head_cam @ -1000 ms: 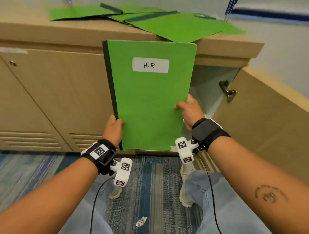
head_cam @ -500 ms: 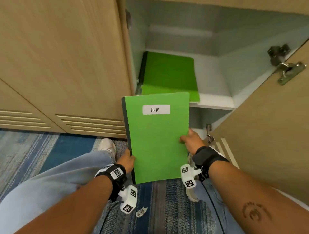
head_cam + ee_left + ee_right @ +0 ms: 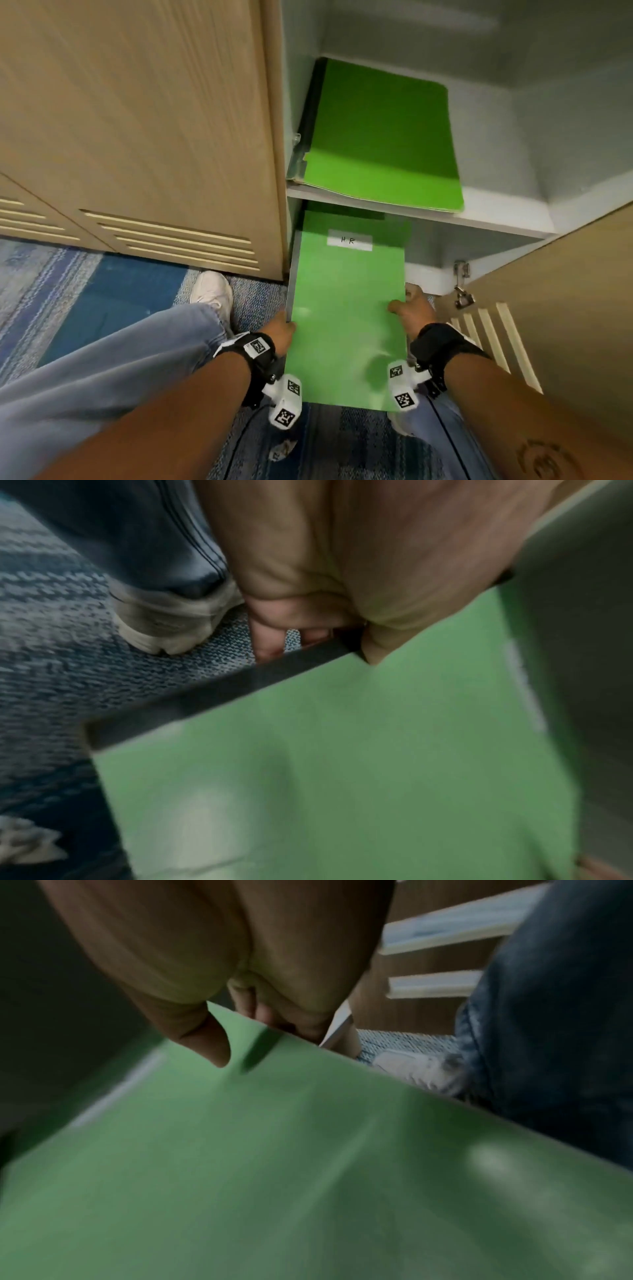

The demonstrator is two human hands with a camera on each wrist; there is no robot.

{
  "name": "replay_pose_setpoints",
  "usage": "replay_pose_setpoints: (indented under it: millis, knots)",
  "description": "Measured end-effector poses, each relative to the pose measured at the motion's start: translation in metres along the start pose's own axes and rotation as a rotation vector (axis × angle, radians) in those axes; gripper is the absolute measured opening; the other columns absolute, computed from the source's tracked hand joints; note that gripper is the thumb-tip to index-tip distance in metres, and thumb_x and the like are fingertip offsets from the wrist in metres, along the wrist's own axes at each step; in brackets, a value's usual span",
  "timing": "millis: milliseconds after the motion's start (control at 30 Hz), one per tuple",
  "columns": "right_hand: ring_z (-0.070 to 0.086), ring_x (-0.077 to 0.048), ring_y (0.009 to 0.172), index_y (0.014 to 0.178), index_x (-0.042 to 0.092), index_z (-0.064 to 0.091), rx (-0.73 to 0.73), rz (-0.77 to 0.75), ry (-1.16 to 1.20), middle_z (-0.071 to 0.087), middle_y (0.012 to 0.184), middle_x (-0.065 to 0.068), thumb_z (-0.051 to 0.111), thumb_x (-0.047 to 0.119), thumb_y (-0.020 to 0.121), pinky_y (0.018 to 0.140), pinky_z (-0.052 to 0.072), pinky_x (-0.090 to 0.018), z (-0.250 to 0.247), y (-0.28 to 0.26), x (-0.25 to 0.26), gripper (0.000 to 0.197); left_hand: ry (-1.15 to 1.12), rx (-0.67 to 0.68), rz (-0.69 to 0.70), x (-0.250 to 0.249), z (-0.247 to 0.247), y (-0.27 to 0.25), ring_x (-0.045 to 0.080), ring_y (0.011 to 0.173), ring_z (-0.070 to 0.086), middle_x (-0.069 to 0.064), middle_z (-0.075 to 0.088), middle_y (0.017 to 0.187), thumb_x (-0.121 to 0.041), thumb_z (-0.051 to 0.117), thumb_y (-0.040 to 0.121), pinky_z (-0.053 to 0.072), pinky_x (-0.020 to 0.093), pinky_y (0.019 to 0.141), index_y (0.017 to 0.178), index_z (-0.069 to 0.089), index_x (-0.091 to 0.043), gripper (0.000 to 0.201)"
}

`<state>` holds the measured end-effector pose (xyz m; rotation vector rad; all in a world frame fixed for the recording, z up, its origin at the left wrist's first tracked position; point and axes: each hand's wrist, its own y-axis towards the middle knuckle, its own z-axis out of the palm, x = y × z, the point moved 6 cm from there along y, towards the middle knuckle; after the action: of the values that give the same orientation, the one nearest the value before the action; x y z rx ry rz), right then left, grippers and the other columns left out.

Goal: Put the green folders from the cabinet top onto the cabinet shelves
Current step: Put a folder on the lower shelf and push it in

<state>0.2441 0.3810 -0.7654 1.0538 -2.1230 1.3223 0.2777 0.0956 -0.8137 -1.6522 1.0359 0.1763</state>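
A green folder (image 3: 346, 308) with a white "H.R" label and a dark spine is held flat and low, its far end under the upper shelf (image 3: 496, 222) of the open cabinet. My left hand (image 3: 279, 330) grips its spine edge, thumb on top and fingers beneath, as the left wrist view shows on the folder (image 3: 342, 764). My right hand (image 3: 409, 308) pinches the opposite edge, thumb on the cover (image 3: 308, 1150). Another green folder (image 3: 380, 137) lies on the upper shelf against the left wall.
The cabinet's open door (image 3: 565, 308) stands close on the right, with a hinge (image 3: 460, 284) by my right hand. A shut door (image 3: 137, 120) fills the left. My legs and white shoe (image 3: 212, 291) rest on blue patterned carpet (image 3: 102, 291).
Both hands have carried the folder down from in front of the cabinet top and forward, so its far end now sits under the upper shelf. My view has dropped to the cabinet's inside.
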Motion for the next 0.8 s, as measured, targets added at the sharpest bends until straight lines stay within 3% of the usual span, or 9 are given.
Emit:
replay_pose_setpoints:
  millis: [67, 133, 267, 333, 400, 500, 633, 800]
  knots:
    - [0.041, -0.034, 0.131, 0.15, 0.009, 0.023, -0.076, -0.05, -0.187, 0.033, 0.148, -0.017, 0.068, 0.01, 0.081, 0.109, 0.038, -0.041, -0.002, 0.004, 0.004, 0.082, -0.033, -0.031, -0.007, -0.016, -0.005, 0.008, 0.034, 0.085, 0.062, 0.022, 0.062, 0.096, -0.007, 0.044, 0.095, 0.051, 0.034, 0.072, 0.109, 0.048, -0.01, 0.015]
    - [0.029, -0.033, 0.138, 0.152, 0.011, 0.016, -0.057, -0.159, -0.389, 0.023, 0.152, -0.016, 0.073, 0.022, 0.078, 0.115, 0.03, -0.039, 0.006, 0.004, 0.011, 0.095, -0.056, -0.043, -0.024, -0.025, -0.006, 0.025, 0.035, 0.09, 0.062, 0.023, 0.063, 0.102, -0.006, 0.042, 0.095, 0.051, 0.034, 0.074, 0.114, 0.05, -0.004, 0.02]
    - [0.011, -0.026, 0.147, 0.154, 0.027, 0.012, 0.275, -0.321, -0.74, 0.007, 0.162, -0.005, 0.076, 0.057, 0.068, 0.119, 0.019, -0.039, 0.054, -0.006, 0.017, 0.112, -0.03, -0.059, -0.088, -0.032, -0.01, 0.056, 0.036, 0.11, 0.058, 0.024, 0.059, 0.123, -0.013, 0.042, 0.098, 0.044, 0.031, 0.085, 0.123, 0.05, 0.0, 0.03]
    - [0.004, -0.024, 0.149, 0.153, 0.034, 0.005, 0.389, -0.362, -0.913, -0.003, 0.163, 0.0, 0.075, 0.066, 0.06, 0.12, 0.014, -0.043, 0.076, -0.007, 0.014, 0.121, -0.02, -0.081, -0.114, -0.037, -0.015, 0.064, 0.036, 0.121, 0.052, 0.023, 0.052, 0.135, -0.02, 0.041, 0.1, 0.04, 0.032, 0.095, 0.133, 0.046, 0.001, 0.039]
    - [-0.003, -0.026, 0.149, 0.153, 0.033, -0.003, 0.447, -0.389, -1.047, -0.01, 0.162, -0.001, 0.076, 0.067, 0.055, 0.12, 0.009, -0.048, 0.091, -0.003, 0.009, 0.13, -0.018, -0.095, -0.14, -0.035, -0.017, 0.076, 0.035, 0.129, 0.046, 0.02, 0.046, 0.142, -0.025, 0.039, 0.102, 0.037, 0.03, 0.099, 0.14, 0.041, -0.001, 0.045]
    - [-0.006, -0.031, 0.149, 0.152, 0.029, -0.009, 0.436, -0.411, -1.167, -0.013, 0.162, -0.007, 0.079, 0.062, 0.054, 0.119, 0.008, -0.054, 0.103, 0.013, 0.003, 0.136, -0.026, -0.108, -0.144, -0.037, -0.022, 0.084, 0.032, 0.127, 0.049, 0.018, 0.052, 0.138, -0.028, 0.04, 0.102, 0.04, 0.028, 0.099, 0.136, 0.048, -0.003, 0.043]
    - [-0.006, -0.033, 0.149, 0.152, 0.029, -0.009, 0.44, -0.384, -1.193, -0.014, 0.161, -0.008, 0.08, 0.048, 0.062, 0.118, 0.013, -0.057, 0.111, 0.034, 0.003, 0.128, -0.086, -0.112, -0.086, -0.041, -0.027, 0.093, 0.034, 0.134, 0.042, 0.021, 0.037, 0.15, -0.008, 0.03, 0.101, 0.032, 0.03, 0.105, 0.147, 0.033, -0.007, 0.046]
    - [-0.009, -0.035, 0.148, 0.152, 0.033, -0.004, 0.434, -0.352, -1.209, -0.015, 0.161, -0.007, 0.079, 0.044, 0.066, 0.117, 0.012, -0.061, 0.114, 0.057, 0.016, 0.12, -0.083, -0.156, -0.115, -0.036, -0.032, 0.097, 0.035, 0.121, 0.054, 0.023, 0.053, 0.135, -0.019, 0.036, 0.103, 0.042, 0.034, 0.097, 0.139, 0.044, -0.002, 0.041]
